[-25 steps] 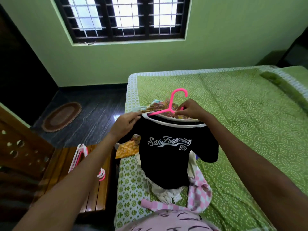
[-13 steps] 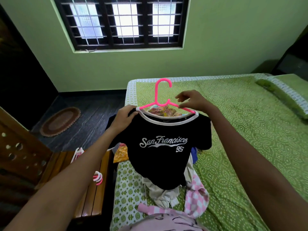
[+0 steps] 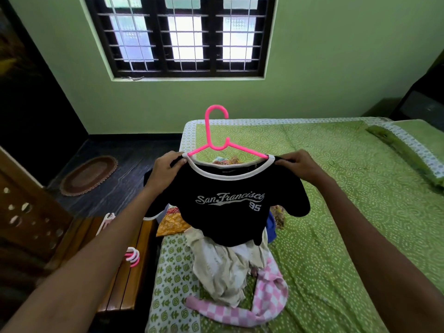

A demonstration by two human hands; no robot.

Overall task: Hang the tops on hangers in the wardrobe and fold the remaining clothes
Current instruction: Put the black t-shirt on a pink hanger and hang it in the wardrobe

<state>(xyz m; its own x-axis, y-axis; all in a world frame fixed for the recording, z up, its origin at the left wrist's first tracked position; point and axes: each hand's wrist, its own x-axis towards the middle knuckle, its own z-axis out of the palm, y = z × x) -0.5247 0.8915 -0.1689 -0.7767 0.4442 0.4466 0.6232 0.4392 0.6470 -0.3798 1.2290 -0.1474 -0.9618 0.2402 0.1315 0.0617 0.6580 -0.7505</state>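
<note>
A black T-shirt (image 3: pixel 228 205) with white neck trim and "San Francisco 95" lettering hangs on a pink hanger (image 3: pixel 216 131), held up above the bed. My left hand (image 3: pixel 165 169) grips the shirt's left shoulder beside the collar. My right hand (image 3: pixel 298 164) pinches the right shoulder next to the hanger's arm. The hook stands upright above the neckline. Below the shirt lies a heap of clothes: a cream garment (image 3: pixel 223 263), a pink-and-white checked cloth (image 3: pixel 269 289) and an orange patterned piece (image 3: pixel 169 223).
The bed (image 3: pixel 348 212) has a green patterned sheet, with a pillow (image 3: pixel 408 150) at far right. A wooden bench (image 3: pixel 125 284) at left carries spare pink and white hangers (image 3: pixel 132 257). An oval mat (image 3: pixel 87 175) lies on the dark floor under the barred window (image 3: pixel 185 37).
The shirt and hanger have risen and straightened. My right hand slid from the hanger's arm out to the right shoulder; my left hand stays at the left shoulder.
</note>
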